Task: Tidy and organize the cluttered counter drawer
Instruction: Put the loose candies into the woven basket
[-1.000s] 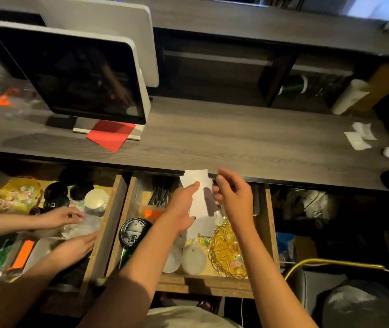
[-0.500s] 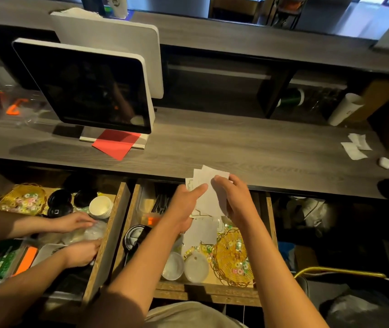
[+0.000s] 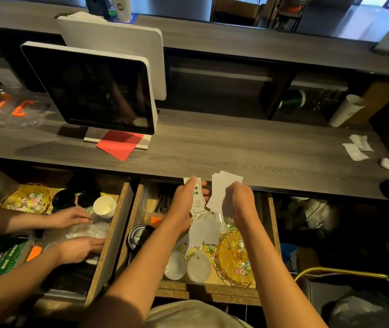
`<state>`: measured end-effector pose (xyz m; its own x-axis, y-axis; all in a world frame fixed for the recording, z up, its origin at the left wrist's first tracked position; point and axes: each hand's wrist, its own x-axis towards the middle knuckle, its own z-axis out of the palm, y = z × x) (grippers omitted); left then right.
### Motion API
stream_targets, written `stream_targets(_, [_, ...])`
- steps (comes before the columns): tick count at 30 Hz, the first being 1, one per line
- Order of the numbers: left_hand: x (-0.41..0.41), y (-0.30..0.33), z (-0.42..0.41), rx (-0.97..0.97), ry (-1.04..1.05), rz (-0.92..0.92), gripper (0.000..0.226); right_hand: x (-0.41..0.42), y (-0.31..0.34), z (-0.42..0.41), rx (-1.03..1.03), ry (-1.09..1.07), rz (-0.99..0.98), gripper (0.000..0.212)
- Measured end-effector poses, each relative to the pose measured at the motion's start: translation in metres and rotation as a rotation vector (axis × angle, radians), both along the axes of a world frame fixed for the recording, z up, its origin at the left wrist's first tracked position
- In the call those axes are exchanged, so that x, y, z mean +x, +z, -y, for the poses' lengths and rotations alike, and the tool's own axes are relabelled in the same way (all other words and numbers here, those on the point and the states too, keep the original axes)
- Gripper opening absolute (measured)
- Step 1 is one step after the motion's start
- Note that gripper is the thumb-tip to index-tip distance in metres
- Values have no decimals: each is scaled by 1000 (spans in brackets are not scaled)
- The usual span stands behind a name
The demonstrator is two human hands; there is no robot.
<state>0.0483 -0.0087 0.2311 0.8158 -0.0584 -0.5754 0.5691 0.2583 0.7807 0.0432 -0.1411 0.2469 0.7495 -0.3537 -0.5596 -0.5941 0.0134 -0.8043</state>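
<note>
The open wooden drawer (image 3: pixel 272 223) sits under the counter edge, below my hands. My left hand (image 3: pixel 186 197) grips a printed white and green card (image 3: pixel 197 197) marked 9.9. My right hand (image 3: pixel 237 200) holds a small stack of blank white cards (image 3: pixel 221 190), fanned a little, just right of the printed card. Both hands hover over the drawer's back half. Inside lie more loose cards (image 3: pixel 206 229), a gold wire basket of sweets (image 3: pixel 234 259), two clear round lids (image 3: pixel 188 266), a black lid (image 3: pixel 139 236) and black straws (image 3: pixel 163 200).
Another person's two hands (image 3: pixel 75 233) handle clear plastic in the left drawer (image 3: pixel 115 223), which holds a paper cup stack (image 3: pixel 104 205), black lids and another gold basket (image 3: pixel 26 198). On the counter stand a screen (image 3: pixel 94 88), a red sheet (image 3: pixel 120 143) and tissues (image 3: pixel 356 147).
My hands have drawn apart: the single bundle of cards is now split, the printed card in my left hand and the blank stack in my right. The other person's hands shifted slightly.
</note>
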Motion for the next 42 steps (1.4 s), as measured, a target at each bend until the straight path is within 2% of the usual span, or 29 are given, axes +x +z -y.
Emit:
stream_targets(2, [-1,-2,3,-14,30,-5,38,-3,-5,-3,-300,78,71,10])
stream_targets(5, [-7,-7,9,-93,2,-46,44,-12,-12,-20,-479,254,299,5])
stream_targets(8, [-9,-5,7,-221,78,-154,51,-17,-21,-33,-397,460,339,18])
stream_targets(11, [-6,-9,-1,-318,104,-215,44,-19,-19,-29,-337,500,353,20])
stream_targets(13, [-7,-11,-2,-348,128,-199,29,-22,-12,-25,-138,390,364,21])
stream_targets(16, [-4,-17,-5,-438,236,-105,37,-24,-14,-25,-52,-53,403,19])
stream_targets(18, [-3,-12,-5,-517,302,-45,40,-24,-24,-32,183,-316,228,16])
stream_targets(20, [-5,-10,3,-547,325,12,47,-25,-31,-45,544,-401,24,37])
stream_targets(22, [-14,-10,17,-510,319,50,48,-24,-34,-53,829,-441,-27,53])
stream_targets(25, [-24,-12,30,-611,365,45,31,-16,-31,-49,1014,-479,-28,47])
stream_targets(27, [-24,-17,27,-646,388,0,29,-10,-34,-42,986,-451,-66,38])
stream_targets(30, [-28,-32,27,-492,268,-28,31,-5,-45,-38,884,-439,-103,36])
stream_targets(33, [-30,-42,30,-432,231,-74,27,-8,-57,-35,808,-400,-65,37])
stream_targets(35, [-24,-52,24,-431,201,-157,22,-15,-66,-27,630,-254,1,44])
stream_targets(38, [-19,-69,13,-411,-6,-306,21,-25,-80,-10,202,-31,160,36])
stream_targets(40, [-22,-83,13,-295,-174,-365,21,-29,-87,-5,154,134,145,35])
stream_targets(42, [-26,-99,15,-219,-235,-395,27,-33,-99,-5,94,316,41,44])
